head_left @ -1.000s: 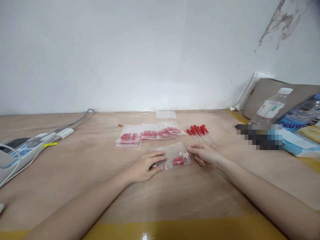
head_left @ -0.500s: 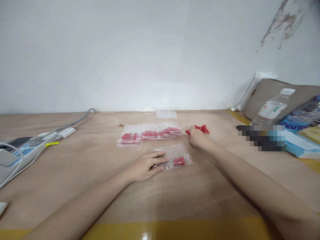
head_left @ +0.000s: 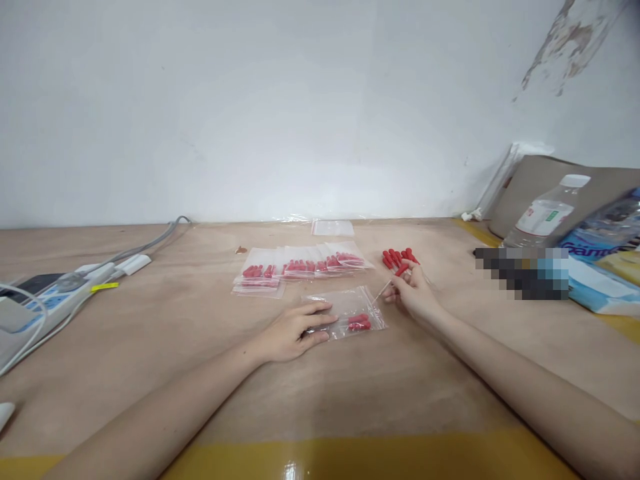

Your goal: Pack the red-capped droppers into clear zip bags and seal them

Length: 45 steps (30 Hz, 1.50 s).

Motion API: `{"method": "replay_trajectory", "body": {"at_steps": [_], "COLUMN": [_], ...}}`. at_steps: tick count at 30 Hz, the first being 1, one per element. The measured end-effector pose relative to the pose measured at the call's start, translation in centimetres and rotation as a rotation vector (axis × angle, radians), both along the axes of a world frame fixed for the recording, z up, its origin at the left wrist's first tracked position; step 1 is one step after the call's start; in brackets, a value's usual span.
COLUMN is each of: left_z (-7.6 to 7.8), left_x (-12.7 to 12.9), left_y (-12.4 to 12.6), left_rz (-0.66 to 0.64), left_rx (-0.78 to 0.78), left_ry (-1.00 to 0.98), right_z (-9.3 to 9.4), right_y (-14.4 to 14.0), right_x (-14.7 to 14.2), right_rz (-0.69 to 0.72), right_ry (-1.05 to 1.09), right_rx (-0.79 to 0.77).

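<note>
My left hand lies with its fingers spread on the near end of a clear zip bag, pressing it to the table. Inside that bag are red-bulbed droppers, their bulbs toward the right side. Just right of the bag, my right hand pinches a single dropper by its red bulb, its thin clear tube pointing down-left at the bag's mouth. Behind this hand lies a loose group of red-bulbed droppers, their tubes partly hidden by the hand.
Overlapping filled zip bags lie in a row beyond my left hand. A flat, pale zip bag rests near the wall. At left is a power strip with cables; at right stand a plastic bottle and a blue tissue pack.
My right hand has drawn back from the dropper group toward the bag, bringing one dropper out in its fingers. The left hand has stayed in place on the bag.
</note>
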<state>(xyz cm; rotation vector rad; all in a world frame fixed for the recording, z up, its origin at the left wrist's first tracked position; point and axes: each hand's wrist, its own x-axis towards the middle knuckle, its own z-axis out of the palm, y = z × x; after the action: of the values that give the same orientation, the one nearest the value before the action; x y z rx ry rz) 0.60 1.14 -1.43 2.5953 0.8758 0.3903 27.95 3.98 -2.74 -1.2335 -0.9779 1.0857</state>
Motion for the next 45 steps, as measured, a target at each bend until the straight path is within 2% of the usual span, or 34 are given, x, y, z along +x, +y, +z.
{"method": "replay_trajectory", "body": {"at_steps": [4,7,15,20,25,31,34,38,40,42,45], "left_z": [0.1,0.2,0.6,0.5,0.5,0.2,0.2,0.4,0.5,0.6,0.6], "left_x": [0.1,0.1,0.1,0.3,0.4,0.3,0.4,0.4,0.4,0.4,0.3], "left_y": [-0.3,-0.2,0.3,0.2,0.3,0.4,0.4,0.2,0.2,0.2,0.2], "left_rz": [0.037,0.039,-0.044,-0.048,-0.046,-0.03,-0.014,-0.004,-0.011,-0.019,-0.023], "left_rx": [0.016,0.034,0.143,0.161,0.161,0.148,0.115,0.058,0.046,0.039,0.033], "left_ry": [-0.022,-0.027,0.098,0.066,0.064,0.07,0.01,-0.084,-0.097,-0.09,-0.067], "right_z": [0.2,0.3,0.0,-0.1,0.3,0.5,0.1,0.2,0.7,1.3,1.7], "right_y": [-1.0,-1.7,-2.1,-2.3,-2.7,-2.8,-2.0,0.0,1.0,1.8,3.0], "right_x": [-1.5,-1.6,-0.6,-1.1,-1.2,-1.2,-0.4,2.1,3.2,3.7,3.3], "right_rz": [0.086,0.153,0.277,0.323,0.429,0.452,0.363,-0.015,-0.114,-0.138,-0.131], "right_ry": [0.173,0.21,-0.064,-0.238,-0.226,-0.211,-0.377,-0.876,-1.107,-1.273,-1.436], "right_rx": [-0.084,-0.158,-0.148,-0.157,-0.132,-0.153,-0.103,0.199,0.263,0.224,0.064]}}
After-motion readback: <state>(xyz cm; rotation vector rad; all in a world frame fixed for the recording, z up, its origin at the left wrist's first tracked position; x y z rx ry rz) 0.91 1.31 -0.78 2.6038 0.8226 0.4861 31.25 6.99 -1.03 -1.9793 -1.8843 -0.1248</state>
